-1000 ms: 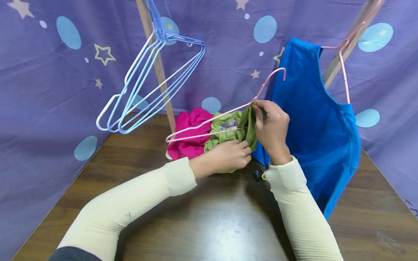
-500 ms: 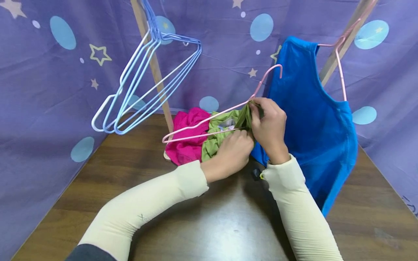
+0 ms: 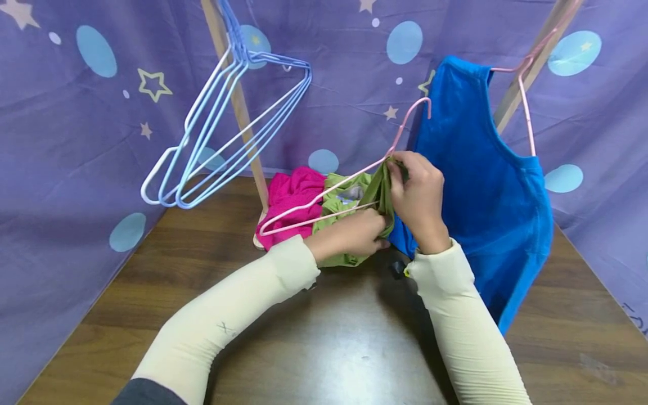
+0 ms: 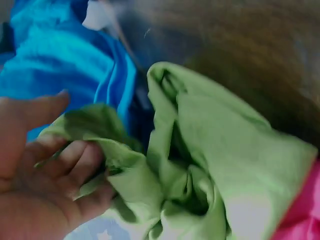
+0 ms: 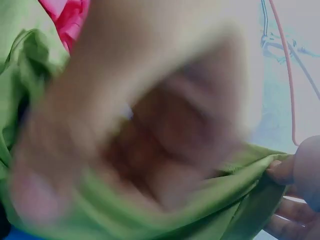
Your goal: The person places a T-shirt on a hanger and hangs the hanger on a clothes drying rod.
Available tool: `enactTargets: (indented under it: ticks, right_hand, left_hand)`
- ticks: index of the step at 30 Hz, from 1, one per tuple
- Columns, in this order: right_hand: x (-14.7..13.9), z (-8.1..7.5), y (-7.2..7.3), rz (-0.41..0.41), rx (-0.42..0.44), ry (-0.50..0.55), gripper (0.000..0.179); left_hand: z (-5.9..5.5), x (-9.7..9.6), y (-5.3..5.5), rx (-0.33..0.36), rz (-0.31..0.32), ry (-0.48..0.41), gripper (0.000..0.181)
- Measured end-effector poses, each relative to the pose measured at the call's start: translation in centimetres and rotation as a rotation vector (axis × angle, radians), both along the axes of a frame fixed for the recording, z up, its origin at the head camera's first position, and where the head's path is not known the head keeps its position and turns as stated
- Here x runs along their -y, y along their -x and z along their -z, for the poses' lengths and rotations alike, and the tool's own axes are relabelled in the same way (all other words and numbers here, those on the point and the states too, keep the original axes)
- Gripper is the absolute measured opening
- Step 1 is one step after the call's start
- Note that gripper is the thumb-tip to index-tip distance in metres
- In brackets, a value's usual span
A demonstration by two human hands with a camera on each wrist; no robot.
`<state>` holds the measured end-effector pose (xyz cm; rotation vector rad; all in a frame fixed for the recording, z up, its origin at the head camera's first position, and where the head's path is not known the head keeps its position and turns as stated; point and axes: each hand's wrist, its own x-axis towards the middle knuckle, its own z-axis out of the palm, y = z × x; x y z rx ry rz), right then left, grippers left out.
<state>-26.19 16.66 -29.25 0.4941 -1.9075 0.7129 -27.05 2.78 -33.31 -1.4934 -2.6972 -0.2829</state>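
Observation:
In the head view my right hand (image 3: 419,194) pinches the edge of a green garment (image 3: 383,194) just below the hook of a pink hanger (image 3: 400,129). One arm of that hanger slants down to the left; the garment covers its other end. My left hand (image 3: 361,230) is at the garment's lower part, its fingertips partly hidden. In the left wrist view the left fingers (image 4: 80,162) touch green cloth folds while the thumb stands apart. Blurred in the right wrist view, that hand crosses the garment, and the right fingers (image 5: 282,170) pinch its edge.
A blue sleeveless top (image 3: 481,169) hangs from another pink hanger at right. Several blue and white hangers (image 3: 243,107) hang at left near a wooden post (image 3: 240,109). Pink cloth (image 3: 296,194) lies behind on the wooden table (image 3: 304,349).
My left hand rose onto the green garment, then dropped lower with its fingers at the cloth. The hanger's left end tipped down slightly. My right hand keeps its pinch.

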Motion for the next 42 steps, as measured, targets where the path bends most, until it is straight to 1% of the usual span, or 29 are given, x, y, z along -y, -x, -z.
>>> enactTargets:
  ticks: [2,3,5,7,9,12,14,16,18,20,21,22,23,25,26,28,30,32,33,35,37,41,42]
  right_hand:
    - [-0.1,-0.1,0.0,0.003,0.013,-0.002,0.013]
    - [-0.1,-0.1,-0.1,0.005,0.018,-0.010,0.013]
    - [-0.2,-0.2,-0.1,0.013,0.026,-0.023,0.014]
    - [-0.3,-0.2,-0.2,0.019,0.028,-0.027,0.014]
    - [-0.4,-0.3,-0.2,0.030,0.024,-0.020,0.014]
    - [-0.6,-0.3,-0.2,0.043,0.022,0.020,0.012]
    - [-0.8,-0.3,-0.1,0.052,0.026,0.048,0.011]
    - [-1.0,-0.3,0.0,0.060,0.032,0.074,0.011]
    - [-1.2,-0.3,0.0,0.066,0.034,0.087,0.013]
    - [-1.4,-0.4,0.0,0.067,0.031,0.093,0.014]
    - [-1.4,-0.4,0.0,0.065,0.029,0.099,0.015]
    - [-1.5,-0.4,0.0,0.066,0.023,0.096,0.015]
    - [-1.6,-0.4,0.0,0.068,0.018,0.095,0.016]
    - [-1.7,-0.4,0.0,0.069,0.009,0.098,0.018]
    - [-1.7,-0.4,0.1,0.066,0.010,0.110,0.018]
    - [-1.8,-0.4,0.1,0.074,0.001,0.100,0.020]
    - [-1.8,-0.4,0.1,0.079,0.000,0.105,0.022]
    - [-1.9,-0.5,0.1,0.087,0.002,0.113,0.022]
    - [-1.9,-0.5,0.1,0.096,0.000,0.110,0.022]
    - [-1.9,-0.5,0.1,0.109,0.002,0.123,0.022]
    - [-2.0,-0.5,0.1,0.123,0.012,0.138,0.021]
    - [-2.2,-0.3,0.3,0.157,0.025,0.168,0.019]
    - [-2.2,-0.2,0.3,0.163,0.026,0.171,0.018]
  left_hand:
    - [-0.4,0.8,0.0,0.046,-0.039,0.095,0.024]
    - [-0.6,1.2,-0.1,0.058,-0.059,0.139,0.028]
    - [-1.0,2.0,-0.3,0.066,-0.089,0.197,0.031]
    - [-1.5,2.8,-0.7,0.065,-0.110,0.234,0.032]
    - [-1.9,3.4,-1.0,0.068,-0.125,0.240,0.032]
    - [-2.4,4.4,-1.3,0.076,-0.140,0.227,0.032]
    - [-2.6,5.1,-1.3,0.076,-0.134,0.177,0.033]
    - [-2.6,5.8,-1.0,0.087,-0.093,0.101,0.035]
    - [-2.6,6.5,-0.7,0.123,-0.046,0.026,0.037]
    - [-2.5,7.2,-0.3,0.123,0.009,-0.008,0.039]
    - [-2.5,7.5,-0.2,0.115,0.026,-0.013,0.040]
    - [-2.5,7.9,-0.1,0.100,0.028,-0.010,0.039]
    - [-2.6,8.1,-0.1,0.081,0.017,0.000,0.037]
    - [-2.9,8.6,-0.1,0.011,-0.023,0.033,0.032]
    - [-3.0,8.9,-0.2,-0.014,-0.061,0.045,0.029]
    - [-3.5,9.3,-0.4,-0.058,-0.150,0.071,0.025]
    - [-4.0,9.8,-0.7,-0.115,-0.226,0.087,0.023]
    - [-4.4,10.3,-0.9,-0.177,-0.287,0.085,0.025]
    - [-4.6,10.5,-0.9,-0.206,-0.304,0.076,0.026]
    - [-5.0,10.9,-1.0,-0.263,-0.317,0.057,0.030]
    - [-5.2,11.3,-0.9,-0.293,-0.313,0.023,0.033]
    - [-5.8,12.0,-0.7,-0.363,-0.245,-0.088,0.032]
    - [-5.9,12.3,-0.7,-0.392,-0.223,-0.124,0.031]
